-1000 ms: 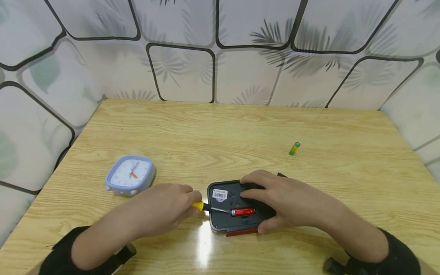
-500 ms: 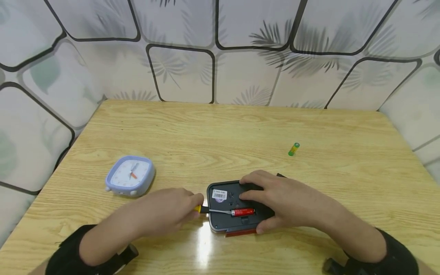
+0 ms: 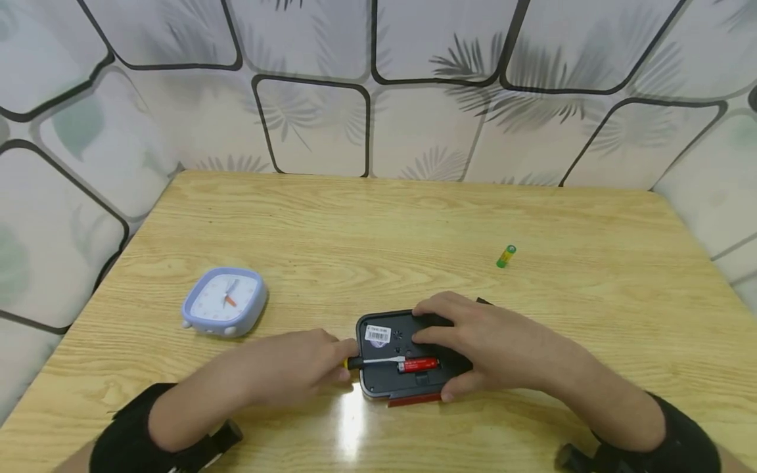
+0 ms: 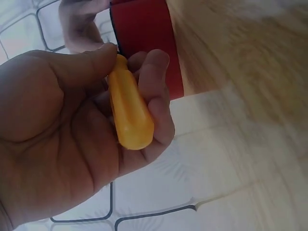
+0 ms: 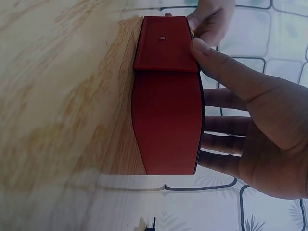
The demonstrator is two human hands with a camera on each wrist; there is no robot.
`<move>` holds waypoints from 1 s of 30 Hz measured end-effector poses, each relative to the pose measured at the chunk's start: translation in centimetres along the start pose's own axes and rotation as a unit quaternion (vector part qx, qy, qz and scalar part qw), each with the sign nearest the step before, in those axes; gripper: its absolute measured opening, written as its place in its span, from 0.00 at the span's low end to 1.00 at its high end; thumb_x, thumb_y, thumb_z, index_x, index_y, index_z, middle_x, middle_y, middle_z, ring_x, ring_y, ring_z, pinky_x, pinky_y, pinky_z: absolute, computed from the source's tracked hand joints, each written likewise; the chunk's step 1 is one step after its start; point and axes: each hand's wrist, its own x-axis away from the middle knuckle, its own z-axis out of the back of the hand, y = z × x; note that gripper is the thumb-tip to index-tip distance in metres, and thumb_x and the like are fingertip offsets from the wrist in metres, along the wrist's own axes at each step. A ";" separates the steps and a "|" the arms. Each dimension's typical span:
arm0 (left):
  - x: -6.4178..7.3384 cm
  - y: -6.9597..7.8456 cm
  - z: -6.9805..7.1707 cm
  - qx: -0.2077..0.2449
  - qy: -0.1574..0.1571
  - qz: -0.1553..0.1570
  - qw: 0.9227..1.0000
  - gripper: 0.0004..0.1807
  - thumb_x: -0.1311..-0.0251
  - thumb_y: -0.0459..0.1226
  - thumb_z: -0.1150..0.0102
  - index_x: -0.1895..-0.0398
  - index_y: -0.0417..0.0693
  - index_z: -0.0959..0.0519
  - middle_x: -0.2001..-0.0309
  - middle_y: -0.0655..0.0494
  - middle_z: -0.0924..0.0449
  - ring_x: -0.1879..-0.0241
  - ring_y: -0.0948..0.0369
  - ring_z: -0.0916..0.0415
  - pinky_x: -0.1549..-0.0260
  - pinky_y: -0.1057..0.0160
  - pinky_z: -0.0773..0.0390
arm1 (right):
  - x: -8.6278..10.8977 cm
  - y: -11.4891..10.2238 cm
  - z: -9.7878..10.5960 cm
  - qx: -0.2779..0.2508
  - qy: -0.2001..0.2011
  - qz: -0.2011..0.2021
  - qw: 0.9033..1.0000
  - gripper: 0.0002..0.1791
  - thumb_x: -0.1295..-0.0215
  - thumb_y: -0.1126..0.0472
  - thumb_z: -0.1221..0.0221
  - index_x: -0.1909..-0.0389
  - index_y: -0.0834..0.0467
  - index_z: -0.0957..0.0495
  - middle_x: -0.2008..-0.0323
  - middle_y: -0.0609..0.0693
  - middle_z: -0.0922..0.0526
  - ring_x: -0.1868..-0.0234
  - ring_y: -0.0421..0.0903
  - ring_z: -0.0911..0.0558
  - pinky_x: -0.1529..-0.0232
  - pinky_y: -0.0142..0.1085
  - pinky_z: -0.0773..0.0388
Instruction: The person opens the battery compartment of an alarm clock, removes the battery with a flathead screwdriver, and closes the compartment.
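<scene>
A device with a black back (image 3: 371,381) and red sides lies face down before me, a red battery (image 3: 421,364) in its slot. My left hand (image 3: 298,368) grips a screwdriver by its yellow handle (image 4: 131,113), which rests in the curled fingers in the left wrist view. The screwdriver's metal shaft (image 3: 378,360) lies across the back, its tip at the upper left end of the red battery. My right hand (image 3: 497,348) holds the device, thumb on the near edge and fingers over the back. Its red side (image 5: 168,120) fills the middle of the right wrist view.
A pale blue alarm clock (image 3: 226,302) stands at the left of the wooden table (image 3: 331,243). Farther back on the right lies a green and yellow battery (image 3: 506,256). A dark thing (image 3: 483,301) shows beyond my right hand, mostly hidden.
My left hand has moved a little to the right, and the screwdriver tip has slid from the battery's left end to its upper side. The right hand and device look unmoved.
</scene>
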 end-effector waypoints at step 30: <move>-0.8 0.4 -1.5 0.007 0.001 0.096 0.995 0.47 0.29 0.39 0.47 0.19 0.44 0.68 0.79 0.57 0.26 0.79 0.65 0.27 0.66 0.58 0.18 | -0.1 0.0 -0.1 -0.014 -0.020 -0.009 1.000 0.37 0.50 0.35 0.29 0.38 0.43 0.22 0.32 0.49 0.32 0.38 0.47 0.29 0.41 0.45 0.23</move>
